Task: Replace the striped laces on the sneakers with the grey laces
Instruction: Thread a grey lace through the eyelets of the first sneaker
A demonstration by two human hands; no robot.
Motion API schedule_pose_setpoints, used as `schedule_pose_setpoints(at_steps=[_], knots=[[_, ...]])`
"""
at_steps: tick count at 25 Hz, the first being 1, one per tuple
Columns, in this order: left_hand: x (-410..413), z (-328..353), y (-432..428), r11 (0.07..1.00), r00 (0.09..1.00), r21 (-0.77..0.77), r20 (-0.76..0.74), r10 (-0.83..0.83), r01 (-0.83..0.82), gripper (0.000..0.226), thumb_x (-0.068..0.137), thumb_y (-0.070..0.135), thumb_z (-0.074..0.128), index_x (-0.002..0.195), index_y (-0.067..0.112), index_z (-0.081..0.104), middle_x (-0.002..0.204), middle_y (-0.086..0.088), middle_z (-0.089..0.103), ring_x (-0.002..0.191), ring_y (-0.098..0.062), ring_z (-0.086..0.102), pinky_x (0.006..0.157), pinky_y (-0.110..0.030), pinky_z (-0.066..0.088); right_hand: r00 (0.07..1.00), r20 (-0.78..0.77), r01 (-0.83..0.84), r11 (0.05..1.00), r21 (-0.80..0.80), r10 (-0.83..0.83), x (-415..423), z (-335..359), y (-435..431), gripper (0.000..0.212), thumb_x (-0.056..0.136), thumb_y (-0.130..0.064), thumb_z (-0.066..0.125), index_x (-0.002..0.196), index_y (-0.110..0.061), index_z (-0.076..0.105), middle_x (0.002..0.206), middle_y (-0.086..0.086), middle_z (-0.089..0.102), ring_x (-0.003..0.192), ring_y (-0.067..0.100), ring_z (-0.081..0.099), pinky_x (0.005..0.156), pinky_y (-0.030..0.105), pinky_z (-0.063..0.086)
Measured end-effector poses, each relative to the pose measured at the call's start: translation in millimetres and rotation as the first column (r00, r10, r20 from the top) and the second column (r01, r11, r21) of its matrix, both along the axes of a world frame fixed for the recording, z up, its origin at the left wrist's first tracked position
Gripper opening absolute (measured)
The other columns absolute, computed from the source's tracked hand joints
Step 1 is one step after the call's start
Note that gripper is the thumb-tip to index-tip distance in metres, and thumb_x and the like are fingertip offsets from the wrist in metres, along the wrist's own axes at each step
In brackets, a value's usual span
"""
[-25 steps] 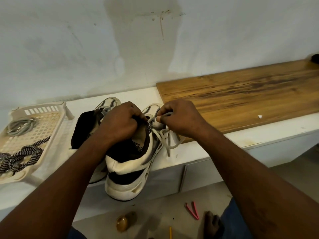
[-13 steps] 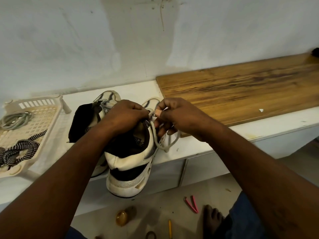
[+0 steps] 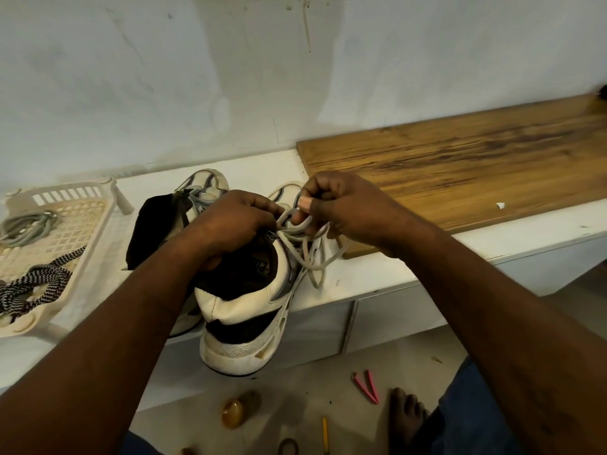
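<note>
My right hand (image 3: 341, 208) pinches the grey lace (image 3: 307, 254) above the near sneaker (image 3: 249, 297); my left hand (image 3: 236, 221) clamps its collar — I'd pull evenly, keeping loops snug.

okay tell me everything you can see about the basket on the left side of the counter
The basket is a shallow cream plastic tray with a lattice floor and slotted walls, resting flat on the white counter at its left end, partly cut off by the picture's edge. Inside lie a coiled grey lace toward the back and a black-and-white striped lace toward the front, one end draped over the rim. Neither hand touches it; the nearest sneaker stands just to its right.
</note>
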State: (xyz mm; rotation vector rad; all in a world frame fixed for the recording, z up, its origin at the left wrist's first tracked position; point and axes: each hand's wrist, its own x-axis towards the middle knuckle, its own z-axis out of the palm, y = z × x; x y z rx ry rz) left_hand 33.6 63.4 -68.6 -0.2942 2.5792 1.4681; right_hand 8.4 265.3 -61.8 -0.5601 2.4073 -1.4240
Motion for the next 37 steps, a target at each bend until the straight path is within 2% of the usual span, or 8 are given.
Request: schedule_pose_setpoints(at_steps=[6,9,13,16,20,24,29,37], knots=[[1,-3,2,1.000,1.000,0.017,0.004,0.016,-0.016,0.022,0.092,-0.001,0.063,0.093,0.015,0.079,0.069,-0.004,0.073,0.042,-0.004,0.053,0.043,-0.017,0.042,0.975,0.136,-0.164,0.983,-0.083,0.174,0,-14,-9,0.011,0.107,-0.018,0.054,0.107,-0.013,0.064,0.105,0.005,0.077,0.063,0.009,0.059,0.055,0.022,0.047],[0,-6,-1,1.000,1.000,0.029,0.001,0.007,-0.007,0.021,0.091,0.001,0.065,0.095,0.015,0.080,0.086,-0.011,0.078,0.071,-0.024,0.068,0.065,-0.031,0.053,0.953,0.217,-0.191,0.976,-0.102,0.209,-4,-18,-11,0.012,0.108,-0.018,0.052,0.105,-0.015,0.063,0.089,0.007,0.073,0.062,0.013,0.055,0.051,0.021,0.043],[-2,-10,1,1.000,0.999,-0.001,-0.035,0.030,-0.030,0.019,0.087,0.002,0.069,0.089,0.016,0.081,0.092,-0.005,0.079,0.088,-0.021,0.069,0.077,-0.031,0.053,0.952,0.219,-0.282,0.887,0.365,0.213,-9,-3,4,0.017,0.108,-0.022,0.052,0.104,-0.013,0.066,0.079,0.003,0.065,0.062,0.011,0.054,0.054,0.023,0.041],[-2,-10,1,1.000,0.999,-0.005,-0.034,0.019,-0.020,0.017,0.087,0.002,0.070,0.091,0.015,0.081,0.092,-0.003,0.079,0.081,-0.011,0.068,0.067,-0.019,0.051,0.995,0.052,-0.095,0.837,0.539,0.080,-18,8,23,0.021,0.106,-0.027,0.055,0.103,-0.011,0.068,0.077,-0.001,0.068,0.066,0.010,0.060,0.060,0.026,0.045],[-3,-10,-1,1.000,0.999,0.012,-0.032,0.027,-0.027,0.016,0.087,0.003,0.070,0.091,0.014,0.081,0.091,-0.005,0.079,0.079,-0.011,0.068,0.064,-0.017,0.052,0.972,-0.232,0.115,0.912,0.393,-0.022,-20,3,17,0.010,0.095,-0.031,0.073,0.093,-0.021,0.073,0.084,-0.007,0.074,0.076,0.008,0.072,0.073,0.031,0.057],[-3,-11,2,0.999,0.999,0.009,-0.042,0.034,-0.033,0.014,0.085,0.008,0.071,0.083,0.017,0.082,0.085,-0.007,0.078,0.082,-0.019,0.065,0.077,-0.033,0.048,0.976,-0.184,0.133,0.986,0.100,-0.112,-18,-7,-8,0.010,0.085,-0.023,0.085,0.089,-0.022,0.076,0.079,-0.006,0.076,0.071,0.006,0.074,0.065,0.022,0.056],[0,-12,3,0.998,0.999,0.062,-0.027,0.028,-0.027,0.011,0.086,0.010,0.070,0.085,0.012,0.081,0.089,-0.027,0.071,0.073,-0.024,0.055,0.065,-0.031,0.044,0.973,-0.204,0.141,0.981,0.132,-0.112,-22,-14,-18,0.008,0.081,-0.019,0.085,0.084,-0.025,0.080,0.078,-0.011,0.075,0.078,0.002,0.071,0.068,0.019,0.057],[1,-9,0,0.986,0.997,0.157,-0.048,0.057,-0.049,0.029,0.090,-0.004,0.057,0.094,0.010,0.081,0.077,-0.001,0.077,0.056,-0.007,0.064,0.048,-0.017,0.048,0.952,-0.295,0.150,0.964,0.221,-0.081,-25,-16,-19,0.006,0.082,-0.026,0.085,0.085,-0.027,0.080,0.078,-0.014,0.071,0.078,0.001,0.067,0.067,0.020,0.052]])
